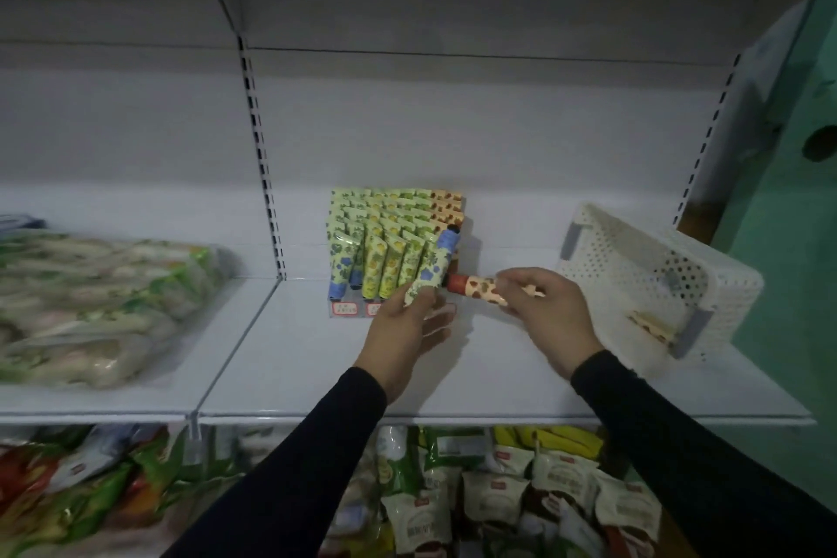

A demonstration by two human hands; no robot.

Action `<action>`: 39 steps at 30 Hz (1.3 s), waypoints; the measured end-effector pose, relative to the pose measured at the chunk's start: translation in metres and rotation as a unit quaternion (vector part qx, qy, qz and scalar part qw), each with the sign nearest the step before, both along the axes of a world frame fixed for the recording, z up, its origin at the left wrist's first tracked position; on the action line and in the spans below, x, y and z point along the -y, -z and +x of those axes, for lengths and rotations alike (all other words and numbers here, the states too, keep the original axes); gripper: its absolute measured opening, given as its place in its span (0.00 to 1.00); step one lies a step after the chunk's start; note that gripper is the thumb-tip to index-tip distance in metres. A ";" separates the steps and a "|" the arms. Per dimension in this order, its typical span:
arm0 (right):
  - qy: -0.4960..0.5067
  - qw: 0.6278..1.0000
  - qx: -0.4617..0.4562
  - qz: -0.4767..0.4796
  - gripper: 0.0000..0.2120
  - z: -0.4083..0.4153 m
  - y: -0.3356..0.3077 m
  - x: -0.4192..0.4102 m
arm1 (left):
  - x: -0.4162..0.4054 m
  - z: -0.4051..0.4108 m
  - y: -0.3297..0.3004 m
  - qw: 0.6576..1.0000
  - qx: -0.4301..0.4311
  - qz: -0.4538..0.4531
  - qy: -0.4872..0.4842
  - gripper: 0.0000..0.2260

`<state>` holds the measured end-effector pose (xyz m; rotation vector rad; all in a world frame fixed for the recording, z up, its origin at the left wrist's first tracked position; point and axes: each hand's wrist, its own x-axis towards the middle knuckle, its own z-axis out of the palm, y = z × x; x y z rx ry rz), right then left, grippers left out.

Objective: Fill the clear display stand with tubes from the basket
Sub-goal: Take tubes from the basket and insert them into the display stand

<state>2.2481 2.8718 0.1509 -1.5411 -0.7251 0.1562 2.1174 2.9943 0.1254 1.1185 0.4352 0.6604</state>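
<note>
The clear display stand (345, 309) sits mid-shelf, packed with rows of green and yellow patterned tubes and orange ones at the back right. My left hand (410, 333) grips a green-and-blue tube with a blue cap (435, 265), tilted with its cap up, right at the stand's front right corner. My right hand (545, 313) pinches an orange tube with brown spots and a red cap (478, 288), lying sideways with the cap pointing left toward the stand. The white perforated basket (634, 258) stands at the right, with one orange-patterned tube (652, 324) left inside.
A large plastic bag of packaged goods (99, 299) lies on the shelf at left. A slotted upright (260, 159) divides the back panel. Below the shelf edge (453, 419) lie several snack bags. A green wall (797, 240) stands at right.
</note>
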 end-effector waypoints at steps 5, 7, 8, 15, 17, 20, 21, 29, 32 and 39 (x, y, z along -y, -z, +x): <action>-0.061 0.998 -0.022 -0.001 0.03 -0.045 0.012 -0.029 | -0.005 -0.028 0.001 0.992 0.023 0.036 -0.123 0.07; -0.103 0.994 -0.045 0.000 0.03 -0.066 0.016 -0.040 | -0.010 -0.040 0.004 0.988 0.031 0.031 -0.146 0.09; -0.127 0.991 -0.044 -0.008 0.03 -0.075 0.019 -0.045 | -0.012 -0.046 0.005 0.987 0.039 0.024 -0.151 0.10; -0.234 0.966 0.061 -0.093 0.05 -0.114 0.030 -0.079 | -0.031 -0.078 0.013 0.978 0.029 0.033 -0.204 0.11; -0.252 0.955 0.110 -0.107 0.04 -0.120 0.028 -0.086 | -0.038 -0.082 0.014 0.980 0.027 0.020 -0.199 0.12; -0.269 0.936 0.174 -0.144 0.03 -0.123 0.020 -0.091 | -0.046 -0.087 0.014 0.982 0.019 0.002 -0.189 0.13; -0.266 0.933 0.186 -0.158 0.03 -0.122 0.015 -0.091 | -0.049 -0.089 0.015 0.982 0.001 0.016 -0.191 0.14; -0.156 0.778 0.570 -0.213 0.17 -0.091 -0.028 -0.111 | -0.073 -0.114 -0.002 0.970 -0.108 0.214 -0.035 0.18; -0.187 0.797 0.517 -0.249 0.16 -0.092 -0.033 -0.116 | -0.078 -0.111 -0.010 0.963 -0.121 0.238 -0.028 0.14; -0.119 0.925 0.318 -0.171 0.18 -0.076 -0.037 -0.112 | -0.100 -0.104 -0.001 0.968 -0.110 0.215 -0.063 0.22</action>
